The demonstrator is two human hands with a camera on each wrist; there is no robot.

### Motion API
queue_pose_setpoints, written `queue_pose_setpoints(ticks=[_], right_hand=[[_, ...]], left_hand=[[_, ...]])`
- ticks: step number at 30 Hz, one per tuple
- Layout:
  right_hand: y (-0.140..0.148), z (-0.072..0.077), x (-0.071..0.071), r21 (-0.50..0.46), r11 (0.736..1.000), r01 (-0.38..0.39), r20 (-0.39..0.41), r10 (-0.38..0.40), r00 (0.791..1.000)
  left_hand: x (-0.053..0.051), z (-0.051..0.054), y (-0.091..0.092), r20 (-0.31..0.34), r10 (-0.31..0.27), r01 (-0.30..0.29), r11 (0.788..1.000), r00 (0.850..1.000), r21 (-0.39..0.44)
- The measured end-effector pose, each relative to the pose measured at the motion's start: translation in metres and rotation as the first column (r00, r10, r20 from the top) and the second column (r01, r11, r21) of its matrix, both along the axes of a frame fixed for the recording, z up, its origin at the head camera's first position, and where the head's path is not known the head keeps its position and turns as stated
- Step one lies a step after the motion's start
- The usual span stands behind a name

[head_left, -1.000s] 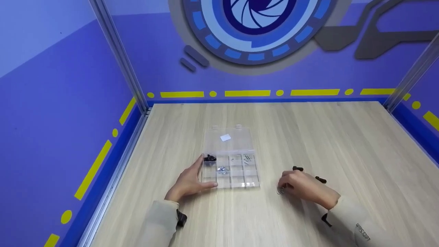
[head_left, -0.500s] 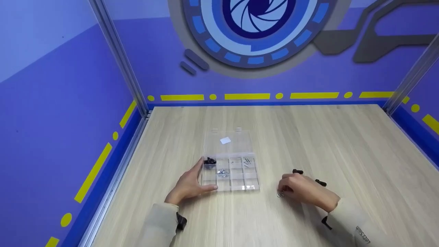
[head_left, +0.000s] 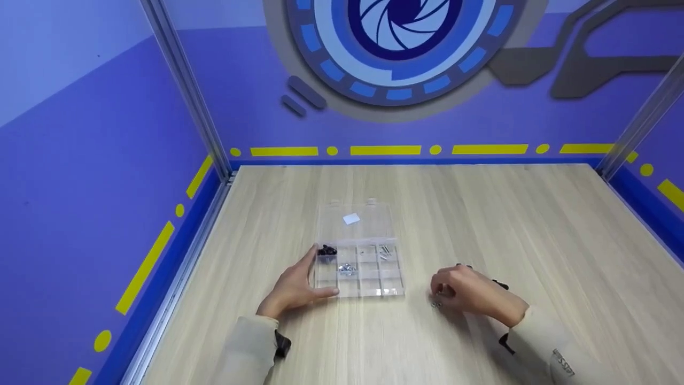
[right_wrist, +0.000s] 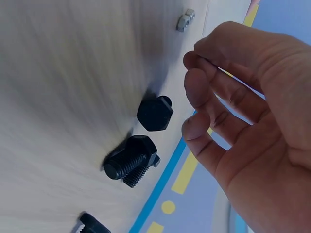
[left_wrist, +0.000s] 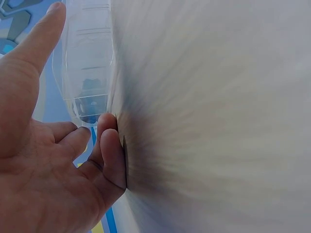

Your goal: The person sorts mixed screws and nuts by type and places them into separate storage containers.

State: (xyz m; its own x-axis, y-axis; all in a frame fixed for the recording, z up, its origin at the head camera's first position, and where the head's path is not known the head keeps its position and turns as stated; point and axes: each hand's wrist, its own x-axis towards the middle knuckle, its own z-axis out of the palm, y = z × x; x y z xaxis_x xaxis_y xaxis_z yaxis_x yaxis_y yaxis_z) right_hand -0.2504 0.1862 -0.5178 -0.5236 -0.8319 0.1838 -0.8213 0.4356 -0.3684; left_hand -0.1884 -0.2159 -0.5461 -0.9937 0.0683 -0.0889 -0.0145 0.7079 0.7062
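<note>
A clear divided box point(head_left: 368, 291) stands with its lid up. My left hand point(head_left: 291, 289) touches its left side, fingers at the side, thumb along the front corner. In the left wrist view, thumb and forefinger are spread apart beside the box point(left_wrist: 90, 58). My right hand point(head_left: 462, 289) is low over the table, right of the box, thumb and forefinger tips together. A small bright speck, likely a nut, shows at those tips in the head view; the right wrist view hides it. Two small metal nuts point(right_wrist: 184, 22) lie just past the fingertips.
Several black hex bolts point(right_wrist: 154, 114) lie on the table point(head_left: 507, 214) beyond my right hand. Black pieces point(head_left: 327, 250), shiny small parts point(head_left: 347, 269) and silver screws point(head_left: 385, 251) sit in separate compartments. Blue walls point(head_left: 374, 133) bound the table at back and sides.
The right hand has shifted very slightly left, its fingertips staying over the nuts. My left hand and the box hold still; the whole view dipped slightly with the head.
</note>
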Motion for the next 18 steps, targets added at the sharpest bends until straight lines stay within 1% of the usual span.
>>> queue_pose_setpoints(ticks=[4,9,12,18], right_hand=[[-0.001,0.003,-0.001,-0.007,1.000,-0.005,0.001,0.005,1.000],[-0.004,0.005,-0.003,-0.020,1.000,-0.021,-0.018,0.021,1.000],[-0.007,0.007,-0.004,-0.010,1.000,-0.010,-0.033,0.010,0.999],[-0.017,0.014,-0.006,0.013,1.000,0.011,-0.038,-0.011,0.999]], left_hand=[[0.000,-0.001,0.000,-0.003,0.001,-0.001,1.000,1.000,-0.006],[0.000,-0.001,0.000,-0.009,-0.005,0.005,1.000,1.000,-0.012],[0.000,-0.001,0.001,-0.012,-0.012,0.012,1.000,1.000,-0.007],[-0.001,0.000,0.002,-0.006,0.000,0.000,1.000,1.000,-0.001]])
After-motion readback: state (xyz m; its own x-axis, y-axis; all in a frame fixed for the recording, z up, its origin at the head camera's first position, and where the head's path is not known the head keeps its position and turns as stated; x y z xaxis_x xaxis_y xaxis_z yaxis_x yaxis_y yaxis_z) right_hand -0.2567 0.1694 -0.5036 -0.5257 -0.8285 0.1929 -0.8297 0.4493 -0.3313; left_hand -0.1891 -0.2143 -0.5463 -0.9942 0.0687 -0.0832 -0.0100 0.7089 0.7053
